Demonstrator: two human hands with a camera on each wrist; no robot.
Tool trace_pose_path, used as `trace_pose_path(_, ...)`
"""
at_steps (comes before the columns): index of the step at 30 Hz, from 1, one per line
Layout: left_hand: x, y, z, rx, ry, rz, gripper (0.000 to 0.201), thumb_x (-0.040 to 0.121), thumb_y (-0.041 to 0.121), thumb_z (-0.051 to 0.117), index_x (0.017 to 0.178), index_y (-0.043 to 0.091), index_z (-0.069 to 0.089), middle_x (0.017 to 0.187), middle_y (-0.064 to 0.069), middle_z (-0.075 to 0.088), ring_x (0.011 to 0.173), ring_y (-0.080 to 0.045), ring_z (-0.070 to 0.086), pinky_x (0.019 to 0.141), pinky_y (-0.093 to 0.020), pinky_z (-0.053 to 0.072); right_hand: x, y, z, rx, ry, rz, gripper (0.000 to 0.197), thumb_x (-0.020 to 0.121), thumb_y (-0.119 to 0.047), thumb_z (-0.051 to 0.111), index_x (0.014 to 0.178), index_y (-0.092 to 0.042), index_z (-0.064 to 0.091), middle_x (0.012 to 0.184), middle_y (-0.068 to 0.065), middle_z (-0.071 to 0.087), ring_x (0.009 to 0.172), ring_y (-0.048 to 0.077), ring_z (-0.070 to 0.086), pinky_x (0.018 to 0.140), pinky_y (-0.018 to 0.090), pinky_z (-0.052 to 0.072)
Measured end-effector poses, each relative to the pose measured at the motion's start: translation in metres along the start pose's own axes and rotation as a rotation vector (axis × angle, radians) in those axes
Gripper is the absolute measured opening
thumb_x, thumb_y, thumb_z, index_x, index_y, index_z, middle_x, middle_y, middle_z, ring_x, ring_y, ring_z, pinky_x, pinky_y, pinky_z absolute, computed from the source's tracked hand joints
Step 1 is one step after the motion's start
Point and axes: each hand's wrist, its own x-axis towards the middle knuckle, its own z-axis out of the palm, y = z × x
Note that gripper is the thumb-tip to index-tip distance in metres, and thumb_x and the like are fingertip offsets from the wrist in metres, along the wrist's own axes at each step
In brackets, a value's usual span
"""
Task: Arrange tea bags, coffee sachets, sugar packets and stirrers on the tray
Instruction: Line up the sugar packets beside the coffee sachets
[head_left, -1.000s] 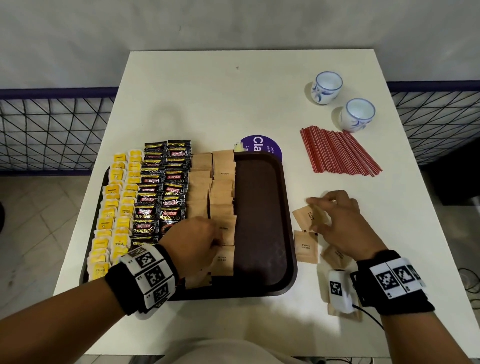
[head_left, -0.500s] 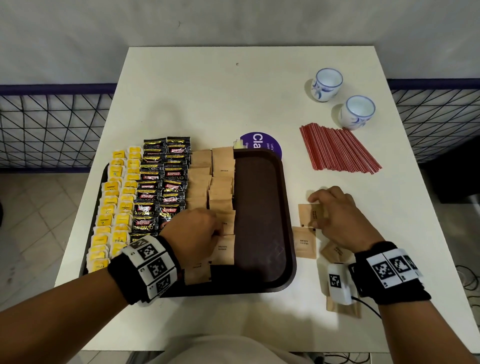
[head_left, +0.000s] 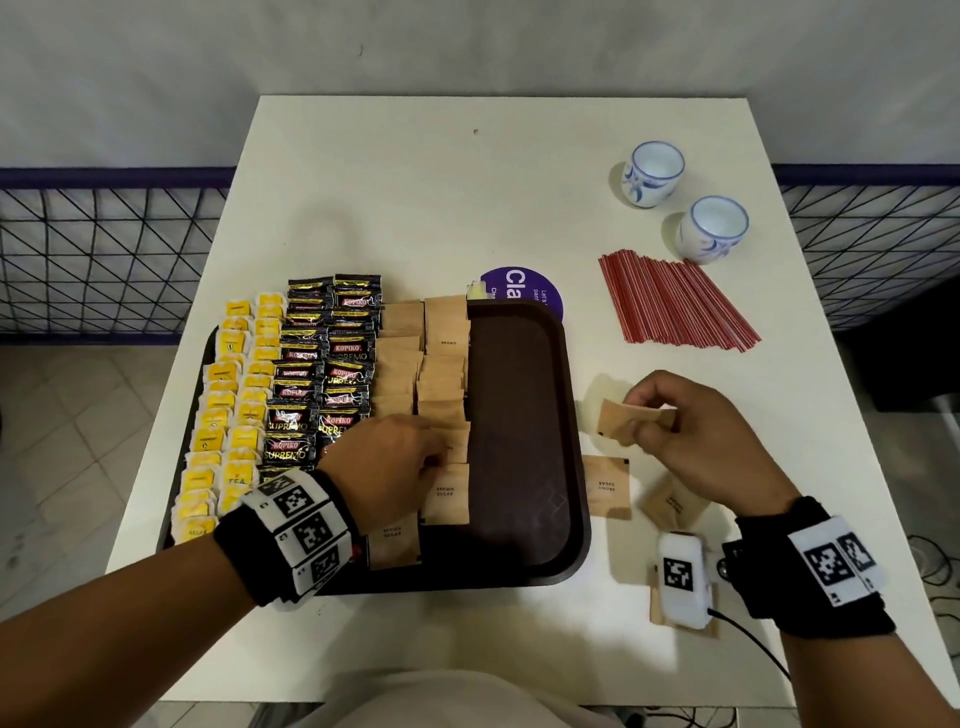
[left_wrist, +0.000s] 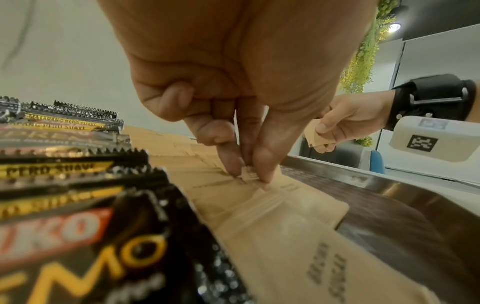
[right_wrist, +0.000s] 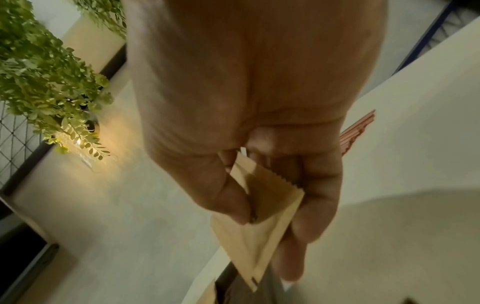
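Tray on counter, near-left. In tray, left to right: tea bags, coffee sachets, sugar packets; right part bare. Stirrers right of tray; two cups beyond them. Loose sugar packets on counter, near right of tray.

I see a white table against a pale wall, a wire-mesh fence behind, tiled floor below, leafy greenery overhead.
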Motion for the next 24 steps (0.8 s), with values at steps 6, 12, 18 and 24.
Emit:
trace_pose_path(6, 0.006, 0.009, -0.011, -0.065, 0.105, 0.020, 0.016, 0.089, 0.036, 0.057, 0.097, 0.028, 0.069, 0.092, 0.011, 0.061, 0.082, -0.013, 0.061, 0.070, -0.029, 0.051, -0.002, -0.006, 0.028, 0.190, -0.117, 0.030, 0.022, 0.090, 0.005, 0.063, 0.093, -0.016, 0.062, 0.085, 0.010, 0.070, 0.066, 0.023, 0.074, 0.061, 0.032, 0.058)
trace_pose_path(12, 0.041, 0.044, -0.030, -0.445, 0.133, 0.080, 0.017, 0.086, 0.025, 0.070, 0.103, 0.026, 0.070, 0.087, 0.012, 0.068, 0.075, -0.002, 0.060, 0.073, -0.017, 0.049, -0.001, -0.011, 0.041, 0.241, -0.157, -0.030, 0.035, 0.087, 0.004, 0.067, 0.106, -0.024, 0.061, 0.091, 0.005, 0.069, 0.067, 0.027, 0.071, 0.064, 0.034, 0.057)
trace_pose_path(18, 0.058, 0.062, -0.032, -0.757, 0.065, 0.074, 0.022, 0.084, 0.018, 0.075, 0.102, 0.025, 0.066, 0.086, 0.012, 0.071, 0.075, 0.000, 0.066, 0.076, -0.020, 0.055, 0.000, -0.016, 0.044, 0.263, -0.162, -0.074, 0.046, 0.080, -0.004, 0.074, 0.114, -0.029, 0.055, 0.072, 0.000, 0.061, 0.067, 0.018, 0.061, 0.065, 0.036, 0.050)
trace_pose_path(24, 0.058, 0.052, -0.031, -0.873, -0.010, 0.012, 0.031, 0.078, 0.012, 0.080, 0.103, 0.019, 0.064, 0.084, 0.002, 0.075, 0.072, -0.006, 0.068, 0.080, -0.029, 0.057, -0.002, -0.020, 0.047, 0.332, -0.174, -0.042, 0.047, 0.085, 0.007, 0.069, 0.119, -0.022, 0.054, 0.075, 0.004, 0.065, 0.066, 0.024, 0.066, 0.060, 0.030, 0.050)
